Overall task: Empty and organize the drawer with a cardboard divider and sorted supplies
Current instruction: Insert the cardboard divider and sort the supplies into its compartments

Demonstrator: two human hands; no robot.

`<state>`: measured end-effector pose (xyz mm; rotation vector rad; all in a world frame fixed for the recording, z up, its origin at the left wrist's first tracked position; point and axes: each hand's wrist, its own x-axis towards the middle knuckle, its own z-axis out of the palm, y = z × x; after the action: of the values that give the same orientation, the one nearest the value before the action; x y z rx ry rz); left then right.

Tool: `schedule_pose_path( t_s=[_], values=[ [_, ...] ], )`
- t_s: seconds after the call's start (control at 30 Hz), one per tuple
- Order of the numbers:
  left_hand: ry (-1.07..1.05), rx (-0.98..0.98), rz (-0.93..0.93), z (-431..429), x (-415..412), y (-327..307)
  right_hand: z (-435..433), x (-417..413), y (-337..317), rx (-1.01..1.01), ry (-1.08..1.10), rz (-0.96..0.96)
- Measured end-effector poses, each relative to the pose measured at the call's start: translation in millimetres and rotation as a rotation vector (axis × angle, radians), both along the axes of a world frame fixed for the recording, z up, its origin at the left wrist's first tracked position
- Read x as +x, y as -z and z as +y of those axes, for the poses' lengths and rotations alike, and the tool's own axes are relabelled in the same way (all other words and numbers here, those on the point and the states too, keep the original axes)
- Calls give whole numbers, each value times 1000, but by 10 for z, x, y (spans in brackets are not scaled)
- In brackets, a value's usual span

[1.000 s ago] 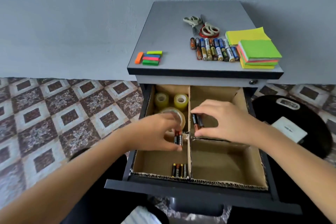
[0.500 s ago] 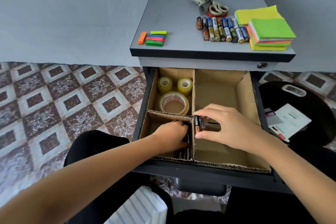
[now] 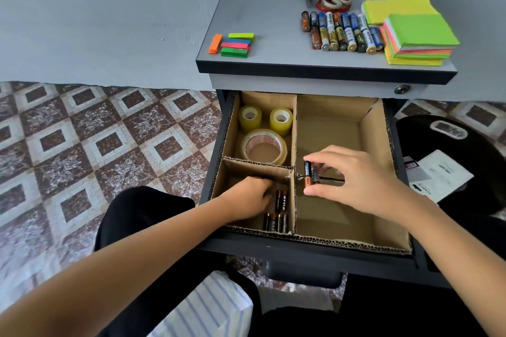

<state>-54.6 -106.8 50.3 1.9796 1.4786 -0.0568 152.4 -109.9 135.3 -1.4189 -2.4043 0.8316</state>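
Batteries: two, pinched between thumb and fingers of my right hand, just beside the cardboard divider. Left hand in front-left compartment beside laid batteries (its grip I cannot tell). Advice: lay parallel, snug against the row

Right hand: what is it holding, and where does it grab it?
The right hand pinches two batteries by their ends, between forefinger and thumb.

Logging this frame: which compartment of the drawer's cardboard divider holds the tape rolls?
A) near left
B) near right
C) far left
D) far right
C: all three tape rolls lie in the far-left compartment; the near-left one holds batteries.
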Motion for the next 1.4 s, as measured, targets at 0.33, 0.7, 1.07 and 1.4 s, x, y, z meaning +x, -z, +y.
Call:
schedule_pose_path(
  t_s=[0.33,0.7,1.07,1.4],
  values=[
    [-119,-217,-178,6,80,-15,-12,-15,24,-3,0,-4],
    [-34,-250,-114,51,105,-54,-2,-36,55,-1,1,12],
    [-100,5,-215,-161,-277,-445,1,-359,114,-29,-198,-69],
    [-367,519,-159,-195,-548,-190,135,-873,284,100,-520,-497]
  ],
)
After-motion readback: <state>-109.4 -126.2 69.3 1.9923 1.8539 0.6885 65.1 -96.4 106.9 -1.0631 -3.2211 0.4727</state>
